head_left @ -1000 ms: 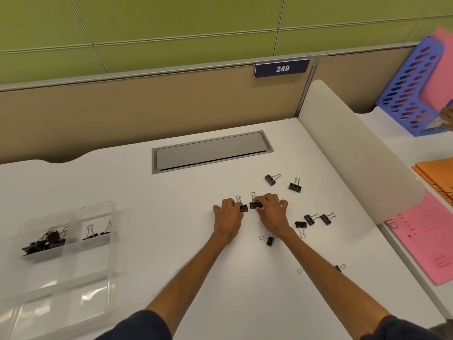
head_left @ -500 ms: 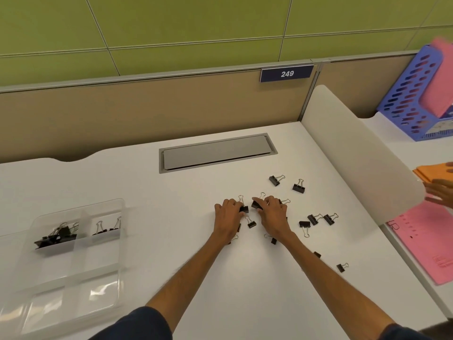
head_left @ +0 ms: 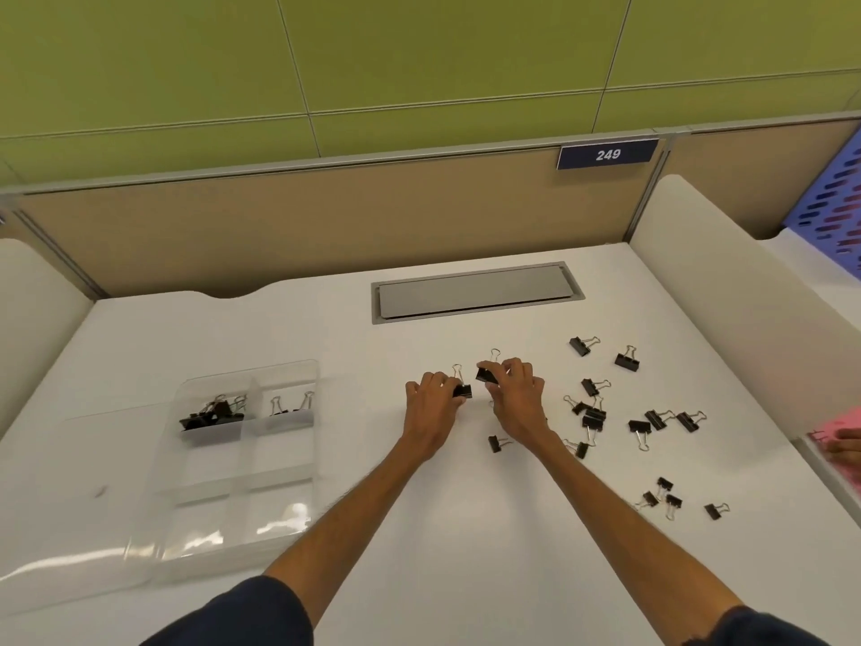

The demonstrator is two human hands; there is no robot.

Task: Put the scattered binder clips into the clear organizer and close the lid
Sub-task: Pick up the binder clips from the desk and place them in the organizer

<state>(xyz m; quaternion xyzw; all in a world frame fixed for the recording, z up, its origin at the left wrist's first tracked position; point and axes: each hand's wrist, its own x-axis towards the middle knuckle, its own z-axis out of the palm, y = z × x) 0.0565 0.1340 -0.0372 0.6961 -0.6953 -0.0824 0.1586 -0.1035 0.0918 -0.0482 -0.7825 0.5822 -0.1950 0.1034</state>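
White surface [head_left: 466, 529]: left hand [head_left: 431, 405] pinches one clip [head_left: 462, 390], right hand [head_left: 519, 398] another clip [head_left: 487, 376], both bound for organizer [head_left: 205, 515] left of fingers.

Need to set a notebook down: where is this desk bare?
Bare: the strip between the clear organizer and the left forearm; the near desk between both forearms; the far-left corner behind the organizer. Crowded: right of the right hand, where binder clips lie scattered.
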